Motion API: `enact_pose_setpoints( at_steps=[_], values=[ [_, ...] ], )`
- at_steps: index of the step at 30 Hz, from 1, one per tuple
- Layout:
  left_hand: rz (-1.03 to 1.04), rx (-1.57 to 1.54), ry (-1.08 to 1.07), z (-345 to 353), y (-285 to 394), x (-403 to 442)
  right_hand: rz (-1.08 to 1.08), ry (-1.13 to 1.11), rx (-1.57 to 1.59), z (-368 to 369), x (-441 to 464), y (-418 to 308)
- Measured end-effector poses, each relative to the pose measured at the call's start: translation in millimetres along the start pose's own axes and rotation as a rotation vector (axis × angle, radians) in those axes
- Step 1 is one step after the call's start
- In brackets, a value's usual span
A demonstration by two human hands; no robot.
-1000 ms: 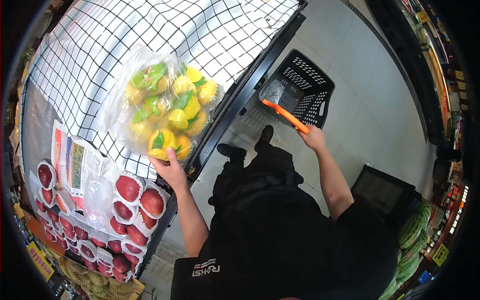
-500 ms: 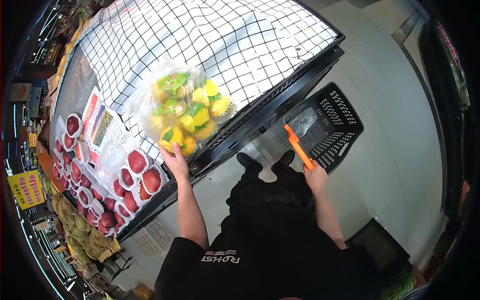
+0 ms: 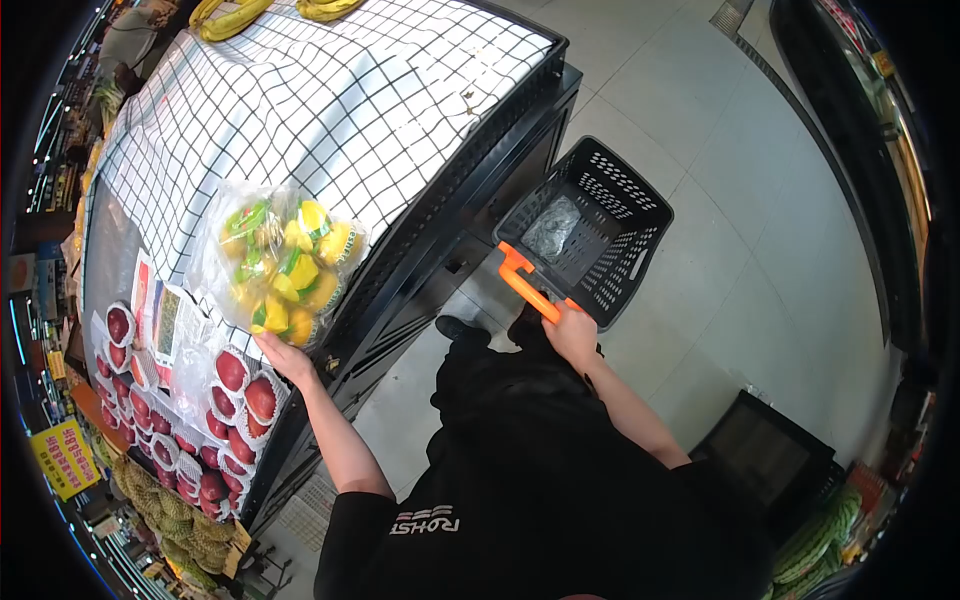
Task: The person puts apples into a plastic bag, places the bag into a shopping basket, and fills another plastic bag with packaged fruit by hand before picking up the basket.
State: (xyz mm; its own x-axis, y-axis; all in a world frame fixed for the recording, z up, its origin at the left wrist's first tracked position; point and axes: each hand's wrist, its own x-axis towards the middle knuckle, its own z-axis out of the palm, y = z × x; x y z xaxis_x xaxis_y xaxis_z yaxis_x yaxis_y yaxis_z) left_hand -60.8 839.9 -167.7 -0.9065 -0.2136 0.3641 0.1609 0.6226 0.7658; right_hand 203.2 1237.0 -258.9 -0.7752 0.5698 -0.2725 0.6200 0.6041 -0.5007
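Observation:
A clear plastic bag of yellow fruit (image 3: 290,265), showing green leaf shapes and green print, is over the checkered cloth (image 3: 330,110) and overlaps the table's dark front edge. My left hand (image 3: 287,360) grips it at its lower end, some fingers partly hidden by the bag. Whether the bag touches the cloth I cannot tell. My right hand (image 3: 573,332) is closed round the orange handle (image 3: 525,287) of a black shopping basket (image 3: 640,215). Inside the basket lies something in clear plastic (image 3: 551,228).
Red fruits in white foam nets (image 3: 231,370) fill the table's near left part, beside printed papers (image 3: 166,322). Bananas (image 3: 230,20) lie at the far edge. Durians (image 3: 165,510) and a yellow sign (image 3: 66,458) stand at left. A dark screen-like panel (image 3: 755,450) is on the right.
The view has shifted, and table and basket now appear farther left. Bananas have come into sight. The bag sits lower left in view, with my left hand still at its lower end.

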Motion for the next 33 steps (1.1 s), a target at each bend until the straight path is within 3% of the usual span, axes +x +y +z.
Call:
enact_pose_setpoints(
  at_steps=[2, 5, 7, 10, 13, 15, 17, 20, 22, 25, 29, 33],
  values=[
    [-0.054, -0.053, 0.041, -1, -5, 1, -0.015, 0.025, -0.011, 1, 3, 6],
    [-0.035, -0.035, 0.292, 8, 21, -12, 0.009, 0.019, 0.003, -1, 9, 10],
    [0.109, 0.285, 0.345, 21, 67, -39, 0.013, 0.032, 0.009, -8, 11, 10],
    [0.176, 0.017, 0.092, 71, 121, -90, -0.010, 0.044, 0.007, -12, 14, 15],
    [0.248, -0.077, -0.487, 134, 175, -138, -0.026, 0.052, 0.012, -14, 19, 17],
    [0.436, -0.088, -0.813, 176, 185, -163, -0.014, 0.052, 0.009, -18, 22, 19],
    [0.605, 0.124, -1.060, 206, 202, -178, 0.003, 0.037, -0.009, -24, 26, 19],
    [0.591, 0.073, -1.153, 259, 189, -193, 0.034, 0.030, -0.025, -21, 33, 26],
    [0.619, 0.226, -1.351, 285, 182, -197, 0.052, 0.012, -0.043, -28, 35, 24],
    [0.617, 0.440, -1.459, 314, 194, -198, 0.065, -0.010, -0.041, -32, 41, 32],
    [0.593, 0.422, -1.511, 333, 213, -193, 0.070, -0.080, -0.004, -62, 53, 34],
    [0.575, 0.453, -1.547, 358, 230, -194, 0.093, -0.015, 0.097, -80, 74, 49]
  ],
)
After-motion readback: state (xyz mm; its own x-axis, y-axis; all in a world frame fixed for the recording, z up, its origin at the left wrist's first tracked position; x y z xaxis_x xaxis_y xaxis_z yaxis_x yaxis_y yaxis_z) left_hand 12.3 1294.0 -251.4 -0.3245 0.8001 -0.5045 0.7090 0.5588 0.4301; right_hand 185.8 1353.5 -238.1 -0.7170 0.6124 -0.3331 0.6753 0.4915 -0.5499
